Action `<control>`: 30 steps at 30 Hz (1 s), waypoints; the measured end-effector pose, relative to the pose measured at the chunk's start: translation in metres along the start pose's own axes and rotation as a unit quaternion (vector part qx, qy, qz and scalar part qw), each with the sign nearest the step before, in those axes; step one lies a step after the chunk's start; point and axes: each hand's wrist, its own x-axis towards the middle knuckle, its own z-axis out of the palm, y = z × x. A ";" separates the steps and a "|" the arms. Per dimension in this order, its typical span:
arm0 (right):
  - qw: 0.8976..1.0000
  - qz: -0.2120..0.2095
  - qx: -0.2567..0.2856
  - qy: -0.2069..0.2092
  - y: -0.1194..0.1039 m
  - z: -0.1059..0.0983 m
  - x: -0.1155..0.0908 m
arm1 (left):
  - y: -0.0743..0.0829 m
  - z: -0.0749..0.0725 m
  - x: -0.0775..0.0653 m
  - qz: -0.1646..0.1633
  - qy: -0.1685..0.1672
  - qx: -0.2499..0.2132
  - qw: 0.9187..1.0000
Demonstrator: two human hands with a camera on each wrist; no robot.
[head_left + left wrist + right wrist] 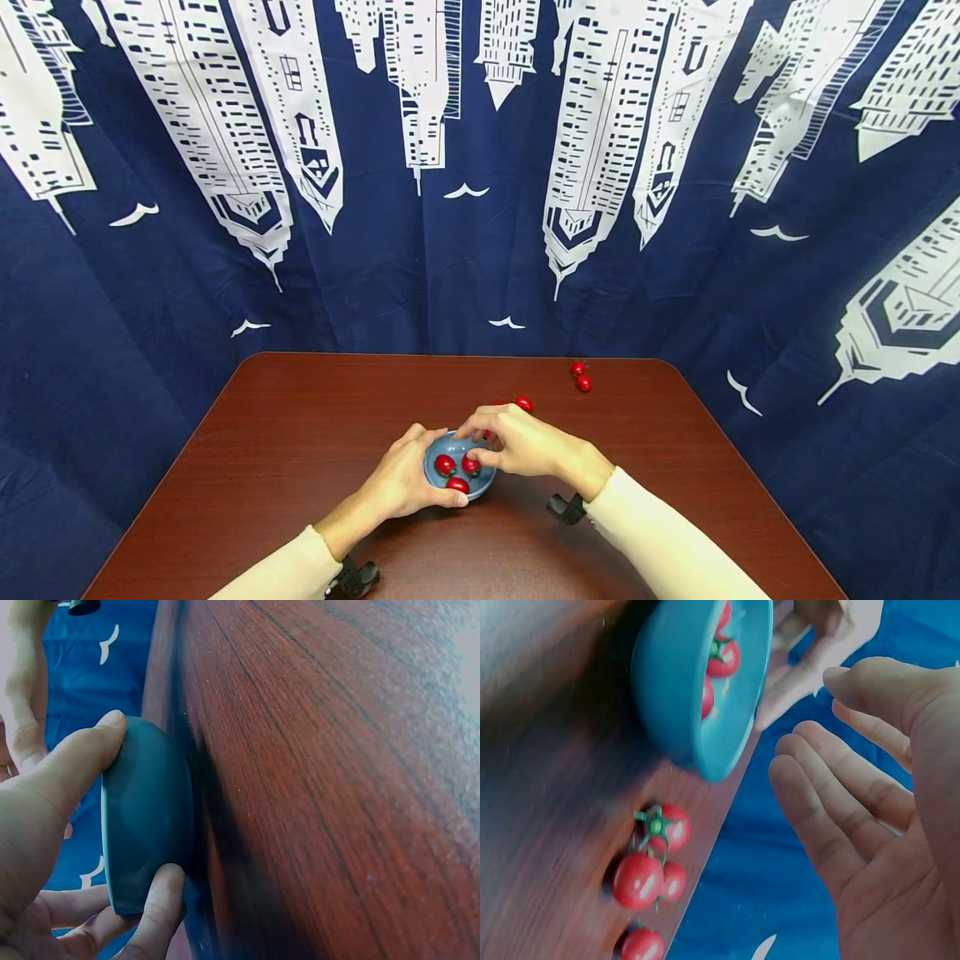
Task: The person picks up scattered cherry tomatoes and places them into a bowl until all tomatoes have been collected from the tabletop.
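A small blue bowl (454,447) sits near the middle of the table with several red cherry tomatoes (445,465) inside. My left hand (405,477) grips it from the left, thumb at the near side and fingers round the far side; the left wrist view shows fingertips on the bowl's outer wall (146,817). My right hand (521,442) hovers over the bowl's right rim, fingers loosely bent. The right wrist view shows nothing between its fingers (817,810). More cherry tomatoes (638,880) with green stems lie on the table beside the bowl, partly hidden by my right hand in the head view.
Farther back on the right, two cherry tomatoes (583,382) lie together near the far edge of the brown wooden table (315,417). A dark blue cloth (420,275) with white buildings printed on it hangs behind and around the table.
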 end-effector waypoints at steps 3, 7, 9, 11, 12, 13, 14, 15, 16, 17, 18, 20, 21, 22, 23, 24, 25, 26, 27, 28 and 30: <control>1.000 0.007 -0.010 0.021 0.009 -0.004 -0.003 | 0.001 0.000 0.000 0.004 0.003 -0.001 1.000; 0.999 0.017 -0.016 0.041 0.024 -0.010 -0.009 | 0.001 0.001 0.000 0.003 0.003 -0.001 1.000; 0.998 0.026 -0.021 0.049 0.032 -0.013 -0.012 | 0.001 0.001 0.000 0.004 0.003 -0.001 1.000; 0.997 0.035 -0.024 0.058 0.041 -0.016 -0.015 | 0.001 0.002 0.000 0.004 0.003 -0.001 1.000; 0.997 0.041 -0.025 0.062 0.045 -0.017 -0.016 | 0.001 0.002 0.000 0.004 0.004 0.001 1.000; 0.996 0.047 -0.026 0.066 0.049 -0.018 -0.017 | 0.001 0.002 0.001 0.004 0.005 0.001 1.000; 0.996 0.052 -0.026 0.069 0.053 -0.020 -0.019 | 0.001 0.002 0.001 0.003 0.005 0.001 1.000; 0.995 0.056 -0.028 0.072 0.057 -0.021 -0.020 | 0.001 0.002 0.001 0.002 0.005 0.002 1.000; 0.995 0.060 -0.028 0.075 0.061 -0.022 -0.022 | 0.002 0.002 0.001 0.001 0.005 0.003 1.000; 0.994 0.064 -0.030 0.079 0.066 -0.024 -0.023 | 0.002 0.002 0.001 0.002 0.006 0.005 1.000; 0.994 0.069 -0.034 0.084 0.070 -0.025 -0.025 | 0.002 0.002 0.002 0.003 0.007 0.006 1.000; 0.991 0.081 -0.042 0.096 0.079 -0.025 -0.029 | 0.002 0.002 0.002 0.007 0.008 0.005 1.000; 0.990 0.087 -0.045 0.102 0.084 -0.025 -0.030 | 0.003 0.002 0.001 0.009 0.008 0.005 1.000; 0.989 0.096 -0.043 0.107 0.089 -0.025 -0.032 | 0.003 0.002 0.001 0.012 0.008 0.004 1.000; 0.987 0.103 -0.042 0.112 0.093 -0.024 -0.033 | 0.003 0.002 0.001 0.013 0.009 0.003 1.000; 0.986 0.110 -0.041 0.116 0.097 -0.024 -0.034 | 0.003 0.002 0.001 0.014 0.009 0.001 1.000; 0.986 0.117 -0.037 0.117 0.100 -0.023 -0.035 | 0.003 0.002 0.001 0.015 0.009 0.001 1.000; 0.985 0.123 -0.033 0.117 0.103 -0.022 -0.036 | 0.003 0.002 0.000 0.014 0.009 0.000 1.000; 0.984 0.131 -0.028 0.117 0.106 -0.022 -0.036 | 0.002 0.002 0.000 0.013 0.009 0.000 1.000; 0.983 0.138 -0.028 0.116 0.109 -0.021 -0.035 | 0.002 0.001 -0.001 0.013 0.011 0.000 1.000; 0.982 0.150 -0.026 0.113 0.113 -0.019 -0.034 | 0.001 0.001 -0.001 0.013 0.013 0.000 1.000</control>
